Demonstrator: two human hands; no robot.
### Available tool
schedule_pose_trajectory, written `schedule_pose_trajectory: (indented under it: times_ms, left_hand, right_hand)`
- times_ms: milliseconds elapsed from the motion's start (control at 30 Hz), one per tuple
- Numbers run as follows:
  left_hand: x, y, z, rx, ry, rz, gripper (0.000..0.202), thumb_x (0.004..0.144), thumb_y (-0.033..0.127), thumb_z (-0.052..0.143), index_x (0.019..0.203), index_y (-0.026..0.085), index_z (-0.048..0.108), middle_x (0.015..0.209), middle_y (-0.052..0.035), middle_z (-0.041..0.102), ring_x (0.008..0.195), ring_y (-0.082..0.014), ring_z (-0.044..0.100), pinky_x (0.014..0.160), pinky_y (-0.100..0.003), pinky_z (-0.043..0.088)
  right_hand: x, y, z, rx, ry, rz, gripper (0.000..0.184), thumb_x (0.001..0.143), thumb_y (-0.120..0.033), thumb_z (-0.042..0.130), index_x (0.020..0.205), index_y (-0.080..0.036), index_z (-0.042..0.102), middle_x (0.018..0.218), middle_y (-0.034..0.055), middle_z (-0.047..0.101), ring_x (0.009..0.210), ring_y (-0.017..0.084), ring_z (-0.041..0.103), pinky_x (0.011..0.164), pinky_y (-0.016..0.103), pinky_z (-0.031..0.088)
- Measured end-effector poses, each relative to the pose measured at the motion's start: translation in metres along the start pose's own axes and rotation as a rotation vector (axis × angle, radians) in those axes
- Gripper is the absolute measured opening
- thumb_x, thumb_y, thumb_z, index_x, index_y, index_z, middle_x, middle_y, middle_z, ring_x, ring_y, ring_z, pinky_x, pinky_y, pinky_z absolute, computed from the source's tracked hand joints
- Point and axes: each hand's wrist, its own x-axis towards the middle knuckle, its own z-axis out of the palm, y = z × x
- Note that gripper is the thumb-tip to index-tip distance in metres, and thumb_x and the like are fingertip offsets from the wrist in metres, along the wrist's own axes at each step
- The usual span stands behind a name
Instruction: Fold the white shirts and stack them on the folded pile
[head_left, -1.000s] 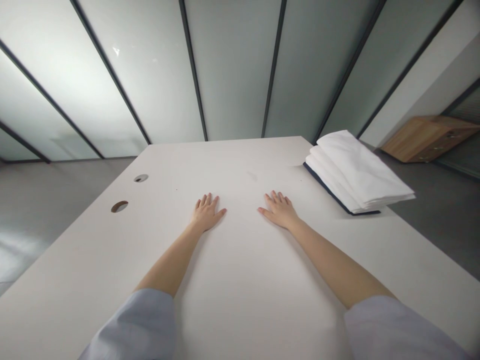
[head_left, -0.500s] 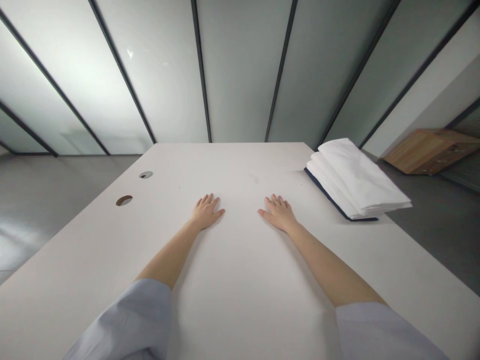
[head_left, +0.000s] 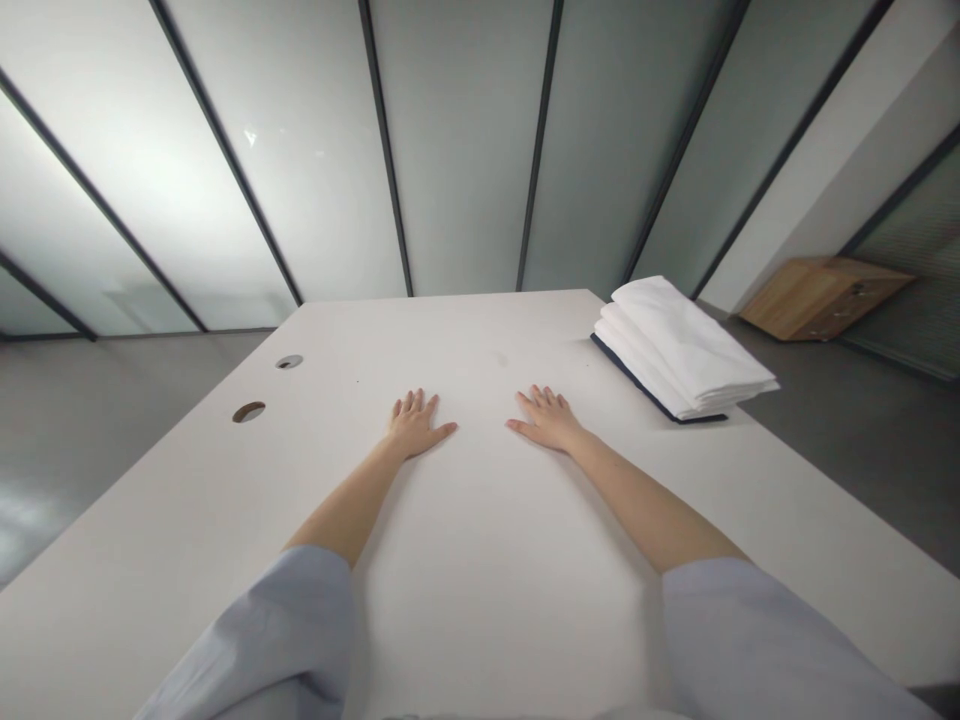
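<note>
My left hand (head_left: 415, 425) lies palm down on the white table (head_left: 480, 560), its fingers spread and nothing under them that I can see. Across from it, my right hand (head_left: 549, 418) rests flat on the same surface with fingers apart, also holding nothing. Both thumbs point inward, with a strip of tabletop between them. To the right of my right hand, not touching it, sits a stack of folded white cloth (head_left: 682, 345) with a dark navy layer (head_left: 637, 385) at the bottom. The stack leans over the table's right edge.
Two round holes pierce the table at the left: a near one (head_left: 249, 411) and a far one (head_left: 289, 362) with a grey insert. Beyond the table stands a frosted glass wall (head_left: 461, 150) with dark frames. A wooden cabinet (head_left: 821, 298) is on the floor at the right.
The view has turned slightly, so the cloth stack and cabinet appear further left. My hands stay flat on the table, appearing a little closer together.
</note>
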Motion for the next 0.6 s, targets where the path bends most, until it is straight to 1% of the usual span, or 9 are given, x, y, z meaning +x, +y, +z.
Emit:
schedule_pose_trajectory:
  times_ms: [67, 200, 433, 600]
  left_hand:
    - [-0.0006, 0.0014, 0.0012, 0.009, -0.005, -0.002, 0.092, 0.082, 0.080, 0.023, 0.153, 0.022, 0.023, 0.160, -0.0132, 0.015, 0.146, -0.0342, 0.012, 0.116, -0.049, 0.016]
    - [-0.0016, 0.0031, 0.0019, 0.025, -0.009, -0.006, 0.087, 0.086, 0.076, 0.017, 0.154, 0.021, 0.021, 0.160, -0.0130, 0.015, 0.146, -0.0334, 0.014, 0.116, -0.048, 0.018]
    - [-0.0042, 0.0047, -0.0023, 0.021, -0.017, -0.007, 0.088, 0.086, 0.076, 0.015, 0.154, 0.020, 0.020, 0.160, -0.0140, 0.014, 0.146, -0.0333, 0.014, 0.116, -0.049, 0.018]
    - [-0.0053, 0.0053, -0.0037, 0.019, -0.022, -0.009, 0.089, 0.086, 0.076, 0.015, 0.154, 0.019, 0.021, 0.160, -0.0142, 0.014, 0.146, -0.0330, 0.014, 0.116, -0.048, 0.017]
  right_hand:
    - [0.0000, 0.0004, 0.0002, 0.001, 0.000, -0.004, 0.091, 0.083, -0.079, 0.021, 0.154, -0.021, 0.021, 0.161, 0.0146, 0.013, 0.145, 0.038, 0.011, 0.114, 0.053, 0.010]
    - [0.0001, 0.0003, -0.0007, 0.004, 0.003, -0.001, 0.091, 0.083, -0.079, 0.023, 0.153, -0.021, 0.023, 0.160, 0.0154, 0.014, 0.145, 0.038, 0.013, 0.114, 0.053, 0.011]
    - [-0.0017, -0.0006, -0.0031, 0.009, 0.014, -0.012, 0.089, 0.084, -0.077, 0.026, 0.152, -0.020, 0.026, 0.159, 0.0170, 0.017, 0.144, 0.038, 0.015, 0.114, 0.053, 0.013]
    - [-0.0005, 0.0010, -0.0019, 0.019, 0.015, -0.020, 0.089, 0.084, -0.078, 0.026, 0.152, -0.021, 0.026, 0.160, 0.0166, 0.016, 0.145, 0.039, 0.014, 0.114, 0.053, 0.012]
